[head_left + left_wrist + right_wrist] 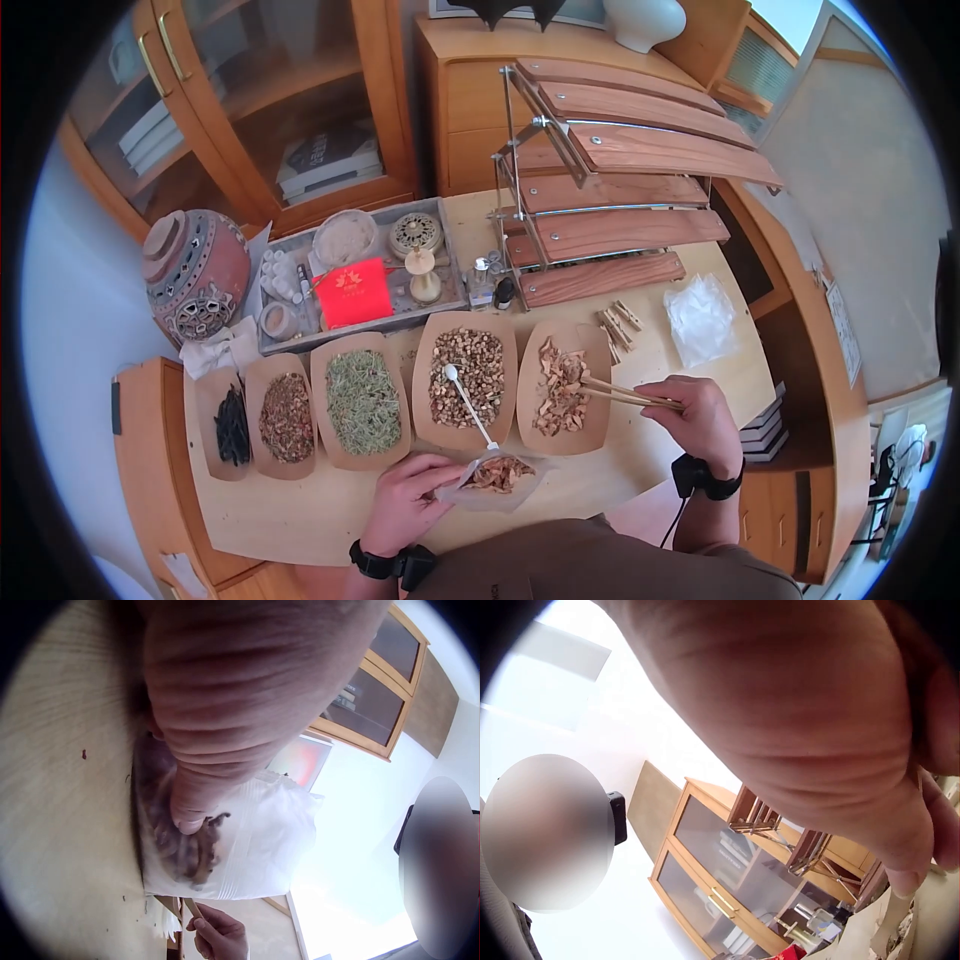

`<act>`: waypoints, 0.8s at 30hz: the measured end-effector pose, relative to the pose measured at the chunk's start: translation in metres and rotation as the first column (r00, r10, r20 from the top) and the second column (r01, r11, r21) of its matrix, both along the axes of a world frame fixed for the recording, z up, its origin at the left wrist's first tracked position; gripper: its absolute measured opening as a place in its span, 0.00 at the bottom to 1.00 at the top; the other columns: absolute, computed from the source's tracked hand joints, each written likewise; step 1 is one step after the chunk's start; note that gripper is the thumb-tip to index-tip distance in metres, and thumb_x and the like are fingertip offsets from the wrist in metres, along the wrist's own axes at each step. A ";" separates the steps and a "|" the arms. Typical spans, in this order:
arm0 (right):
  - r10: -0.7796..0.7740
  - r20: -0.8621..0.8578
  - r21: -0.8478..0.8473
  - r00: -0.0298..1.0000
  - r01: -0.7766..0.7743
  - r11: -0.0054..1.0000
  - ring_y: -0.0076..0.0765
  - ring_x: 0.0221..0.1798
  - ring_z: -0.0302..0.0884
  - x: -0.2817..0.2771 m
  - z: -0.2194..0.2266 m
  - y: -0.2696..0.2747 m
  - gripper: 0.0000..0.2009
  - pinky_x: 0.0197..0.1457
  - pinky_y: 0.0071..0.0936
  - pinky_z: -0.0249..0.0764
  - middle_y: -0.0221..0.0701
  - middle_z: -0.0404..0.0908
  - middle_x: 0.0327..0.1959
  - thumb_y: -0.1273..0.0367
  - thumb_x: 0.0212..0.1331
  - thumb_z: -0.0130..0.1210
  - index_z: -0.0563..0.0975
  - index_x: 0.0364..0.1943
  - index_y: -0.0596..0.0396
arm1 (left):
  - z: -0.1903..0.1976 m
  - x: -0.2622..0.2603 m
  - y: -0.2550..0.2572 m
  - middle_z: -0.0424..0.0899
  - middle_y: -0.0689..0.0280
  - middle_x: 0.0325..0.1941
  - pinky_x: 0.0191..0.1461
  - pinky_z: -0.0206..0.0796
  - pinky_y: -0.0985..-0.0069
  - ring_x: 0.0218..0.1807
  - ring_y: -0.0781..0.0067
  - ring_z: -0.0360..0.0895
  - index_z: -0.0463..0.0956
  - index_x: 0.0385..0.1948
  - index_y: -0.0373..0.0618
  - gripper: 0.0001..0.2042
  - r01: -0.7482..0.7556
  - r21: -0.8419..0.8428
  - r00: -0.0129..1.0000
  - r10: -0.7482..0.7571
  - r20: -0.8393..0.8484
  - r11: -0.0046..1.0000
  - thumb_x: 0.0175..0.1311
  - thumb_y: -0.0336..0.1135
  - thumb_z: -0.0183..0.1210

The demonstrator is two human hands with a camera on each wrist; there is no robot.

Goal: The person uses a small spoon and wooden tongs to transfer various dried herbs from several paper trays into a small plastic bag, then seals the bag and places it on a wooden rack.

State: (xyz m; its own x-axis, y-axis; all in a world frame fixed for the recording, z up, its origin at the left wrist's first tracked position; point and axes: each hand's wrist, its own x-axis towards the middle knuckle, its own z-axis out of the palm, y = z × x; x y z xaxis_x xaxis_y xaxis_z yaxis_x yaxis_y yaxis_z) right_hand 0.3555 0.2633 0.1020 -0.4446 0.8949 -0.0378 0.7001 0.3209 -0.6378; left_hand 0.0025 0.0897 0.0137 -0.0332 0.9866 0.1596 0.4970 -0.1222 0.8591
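Observation:
My left hand (408, 500) holds a translucent pouch (515, 500) with brown dried pieces inside, its mouth facing up near the table's front edge. In the left wrist view the thumb of the left hand (225, 712) lies on the pouch (262, 847). Wooden tongs (635, 396) are pinched in my right hand (700, 418), their tips in the dried pieces of the rightmost paper tray (595, 430). A white spoon (470, 405) rests in the neighbouring tray (437, 425) of chopped brown pieces. The right wrist view shows the right hand (802, 727) close up.
Trays of green herb (363, 402), reddish bits (287, 418) and dark strips (232, 427) stand to the left. Behind are a grey tray (455, 270) with a red packet (354, 293), a tiered wooden rack (620, 235), small clips (620, 322) and clear plastic (700, 320).

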 end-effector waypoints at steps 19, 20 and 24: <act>0.007 0.025 -0.010 1.000 -0.007 1.000 0.43 0.29 0.85 -0.003 -0.004 0.006 0.11 0.35 0.32 0.79 0.41 0.89 0.32 0.74 0.56 0.73 0.91 0.44 0.55 | -0.001 0.000 -0.002 0.89 0.65 0.44 0.32 0.78 0.77 0.34 0.72 0.84 0.90 0.49 0.45 0.16 -0.002 -0.031 0.999 0.004 0.045 1.000 0.58 0.26 0.73; 0.008 0.025 -0.010 1.000 -0.007 1.000 0.43 0.29 0.85 -0.003 -0.003 0.006 0.11 0.35 0.32 0.79 0.41 0.89 0.32 0.74 0.56 0.73 0.91 0.44 0.55 | -0.001 0.000 -0.002 0.89 0.65 0.45 0.32 0.78 0.77 0.34 0.72 0.84 0.90 0.49 0.45 0.16 -0.003 -0.031 0.999 0.005 0.054 1.000 0.57 0.26 0.73; 0.031 -0.002 -0.060 1.000 -0.031 0.998 0.40 0.27 0.83 -0.004 0.003 0.004 0.11 0.33 0.31 0.76 0.40 0.88 0.31 0.76 0.56 0.73 0.91 0.44 0.55 | -0.005 -0.002 -0.003 0.89 0.65 0.45 0.32 0.78 0.77 0.33 0.72 0.84 0.90 0.49 0.45 0.16 0.003 -0.036 0.999 -0.002 0.036 0.999 0.57 0.27 0.73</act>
